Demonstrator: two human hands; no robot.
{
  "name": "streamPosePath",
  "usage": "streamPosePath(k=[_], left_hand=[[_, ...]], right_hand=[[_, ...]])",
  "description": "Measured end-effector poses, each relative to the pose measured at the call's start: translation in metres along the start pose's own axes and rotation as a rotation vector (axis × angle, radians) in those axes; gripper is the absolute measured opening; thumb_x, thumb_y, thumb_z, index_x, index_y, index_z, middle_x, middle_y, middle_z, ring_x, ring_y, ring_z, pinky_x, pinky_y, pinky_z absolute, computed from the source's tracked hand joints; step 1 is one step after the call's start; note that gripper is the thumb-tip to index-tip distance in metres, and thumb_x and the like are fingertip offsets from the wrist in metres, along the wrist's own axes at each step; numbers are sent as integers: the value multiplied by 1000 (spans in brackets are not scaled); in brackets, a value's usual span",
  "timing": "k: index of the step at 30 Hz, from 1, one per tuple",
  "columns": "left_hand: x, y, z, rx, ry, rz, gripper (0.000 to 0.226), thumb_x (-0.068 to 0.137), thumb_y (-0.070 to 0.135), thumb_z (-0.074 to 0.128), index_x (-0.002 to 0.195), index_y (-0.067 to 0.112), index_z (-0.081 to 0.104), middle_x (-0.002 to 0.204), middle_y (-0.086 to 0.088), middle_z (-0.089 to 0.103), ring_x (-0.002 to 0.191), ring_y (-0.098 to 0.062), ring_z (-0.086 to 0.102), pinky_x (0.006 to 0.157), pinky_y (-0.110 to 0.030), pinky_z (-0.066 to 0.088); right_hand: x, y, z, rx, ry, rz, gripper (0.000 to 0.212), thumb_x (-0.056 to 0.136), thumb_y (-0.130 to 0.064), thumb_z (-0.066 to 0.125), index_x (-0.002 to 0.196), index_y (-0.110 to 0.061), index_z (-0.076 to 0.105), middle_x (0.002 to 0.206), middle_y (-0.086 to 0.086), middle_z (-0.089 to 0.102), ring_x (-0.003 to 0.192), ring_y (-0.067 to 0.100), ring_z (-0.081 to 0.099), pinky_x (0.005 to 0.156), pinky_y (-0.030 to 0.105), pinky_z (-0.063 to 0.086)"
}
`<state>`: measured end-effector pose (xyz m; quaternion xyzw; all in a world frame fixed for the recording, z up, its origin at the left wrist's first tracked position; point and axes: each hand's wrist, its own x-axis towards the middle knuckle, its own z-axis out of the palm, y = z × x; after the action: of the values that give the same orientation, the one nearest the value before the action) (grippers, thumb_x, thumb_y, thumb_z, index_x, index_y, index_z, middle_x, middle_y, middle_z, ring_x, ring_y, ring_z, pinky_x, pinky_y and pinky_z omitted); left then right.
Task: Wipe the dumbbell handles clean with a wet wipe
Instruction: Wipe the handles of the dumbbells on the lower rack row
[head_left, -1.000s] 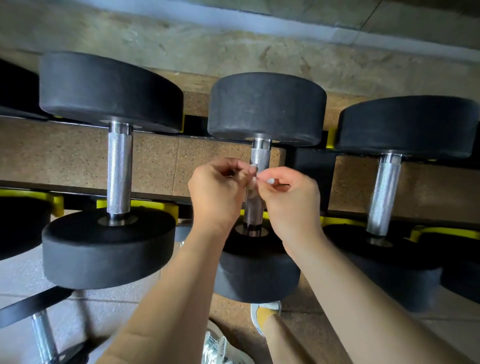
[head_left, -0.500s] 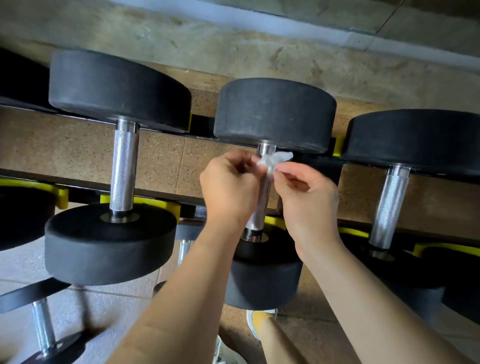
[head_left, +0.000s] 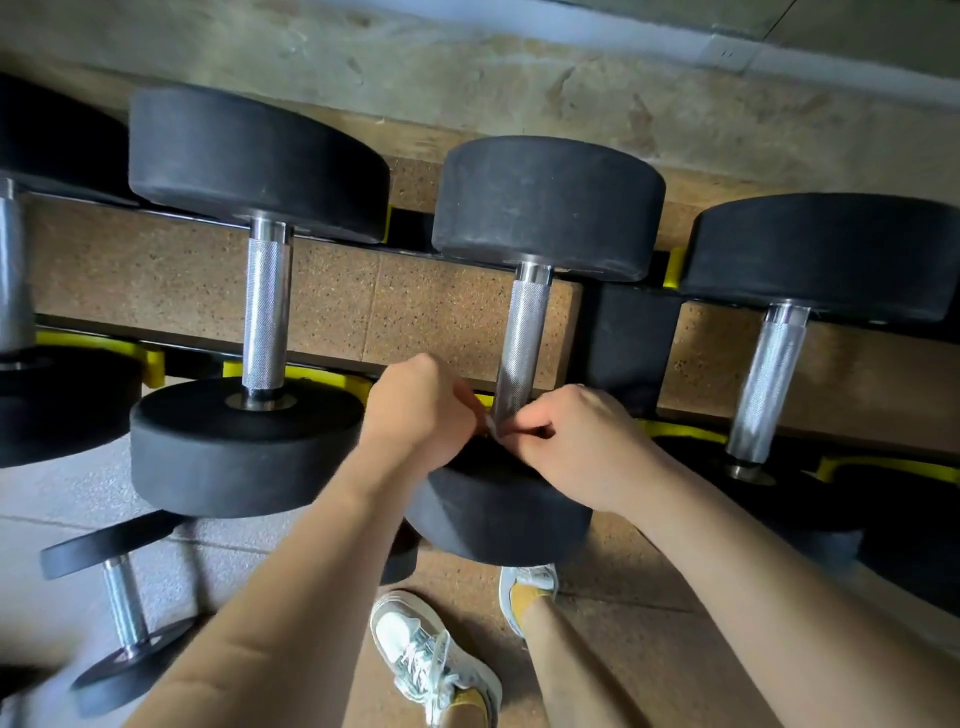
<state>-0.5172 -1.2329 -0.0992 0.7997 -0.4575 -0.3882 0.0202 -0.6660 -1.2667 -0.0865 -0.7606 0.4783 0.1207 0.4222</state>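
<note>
Pinching the wet wipe (head_left: 490, 425) from both sides, with the left hand (head_left: 415, 410) and the right hand (head_left: 576, 447) curled tight, right at the low end of the shiny handle (head_left: 521, 343) of the middle dumbbell (head_left: 545, 208), just above its near black weight on the rack (head_left: 628, 343). Hard to see much of the wipe, mostly hidden in the fingers. Best to wrap it snug all round the bar, slide slowly up to the far weight, and twist a bit to rub the little bumps clean without tugging the heavy dumbbell off its rest.
</note>
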Motion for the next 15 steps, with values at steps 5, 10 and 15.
streamPosePath(k=[5,10,15], left_hand=[[-7,8,5,38,-14,175,3,75,29,77,77,31,77,75,-1,72,74,-21,66,63,-24,48],[-6,12,11,-31,50,150,8,71,28,79,68,25,72,73,1,70,72,-20,64,61,-24,45],[-5,-6,7,-221,-12,42,22,64,25,86,72,23,66,73,7,66,78,-16,63,66,-25,48]], right_hand=[[1,2,-11,-111,-40,101,38,83,-49,65,65,-16,67,56,2,51,60,24,51,54,28,41],[3,3,-20,-52,-201,209,40,90,-32,54,56,-11,49,61,5,44,66,26,44,55,28,33],[17,-3,-14,-76,-293,271,35,92,-28,44,60,-16,36,71,4,37,78,25,37,69,30,31]])
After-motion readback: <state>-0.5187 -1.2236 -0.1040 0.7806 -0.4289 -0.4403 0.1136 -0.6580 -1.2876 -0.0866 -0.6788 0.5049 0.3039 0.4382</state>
